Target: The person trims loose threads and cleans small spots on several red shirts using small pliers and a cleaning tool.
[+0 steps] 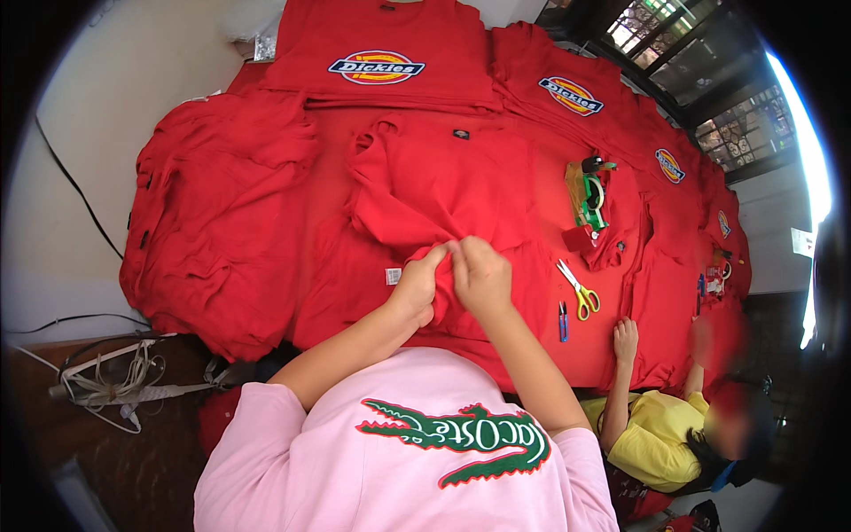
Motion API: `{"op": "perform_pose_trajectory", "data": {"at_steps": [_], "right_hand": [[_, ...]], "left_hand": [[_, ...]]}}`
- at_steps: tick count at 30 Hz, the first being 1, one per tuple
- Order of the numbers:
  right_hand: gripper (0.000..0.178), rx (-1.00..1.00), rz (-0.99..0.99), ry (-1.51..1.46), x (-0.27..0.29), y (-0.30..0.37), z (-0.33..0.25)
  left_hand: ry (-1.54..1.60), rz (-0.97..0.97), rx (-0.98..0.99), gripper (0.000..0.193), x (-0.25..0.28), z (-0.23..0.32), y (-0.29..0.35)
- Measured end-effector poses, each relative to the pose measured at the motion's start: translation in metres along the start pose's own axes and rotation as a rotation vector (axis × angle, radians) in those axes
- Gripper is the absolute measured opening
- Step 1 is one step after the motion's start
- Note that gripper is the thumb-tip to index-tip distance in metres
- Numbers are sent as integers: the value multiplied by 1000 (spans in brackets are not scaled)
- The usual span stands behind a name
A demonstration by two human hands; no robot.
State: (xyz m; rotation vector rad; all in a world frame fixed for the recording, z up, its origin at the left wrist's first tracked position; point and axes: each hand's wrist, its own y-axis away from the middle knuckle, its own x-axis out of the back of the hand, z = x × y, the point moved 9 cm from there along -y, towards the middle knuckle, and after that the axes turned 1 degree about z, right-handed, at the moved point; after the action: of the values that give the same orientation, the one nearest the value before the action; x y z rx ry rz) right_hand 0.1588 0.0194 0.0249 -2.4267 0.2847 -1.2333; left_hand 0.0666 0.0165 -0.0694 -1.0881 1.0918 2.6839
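Red cloth fills nearly everything before me. At my far left, white cables (128, 377) lie tangled below the level of the bench. Next comes a loose heap of shirts (222, 208), crumpled along the bench's left edge, so I find little open room there. Behind, a neat stack (381, 35) lies flat with its printed fronts up.

In the middle, the red shirt (461, 182) lies spread right in front of me, its collar end away from me and its near part gathered up at my hands. My left hand (415, 288) is closed on a fold of it, just above a small white tag (394, 277); my right hand (483, 275) pinches the same cloth, fingertips almost meeting the left's. I judge this shirt to be partway through: laid out, but not flat or stacked like those behind.

To my right, the tape dispenser (589, 199), yellow-handled scissors (581, 293) and blue snips (563, 322) lie on the bench (532, 359), with a narrow bare strip around the blades. Beyond, a co-worker's hand (625, 341) rests at the near edge, limiting my reach that way.
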Motion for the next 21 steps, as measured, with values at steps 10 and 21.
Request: {"op": "perform_pose_trajectory", "data": {"at_steps": [10, 21], "right_hand": [[27, 160, 163, -59, 9, 18, -13], [20, 288, 76, 156, 7, 38, -59]], "left_hand": [[-116, 4, -9, 29, 24, -22, -12], [-250, -42, 177, 39, 33, -35, 12]]}}
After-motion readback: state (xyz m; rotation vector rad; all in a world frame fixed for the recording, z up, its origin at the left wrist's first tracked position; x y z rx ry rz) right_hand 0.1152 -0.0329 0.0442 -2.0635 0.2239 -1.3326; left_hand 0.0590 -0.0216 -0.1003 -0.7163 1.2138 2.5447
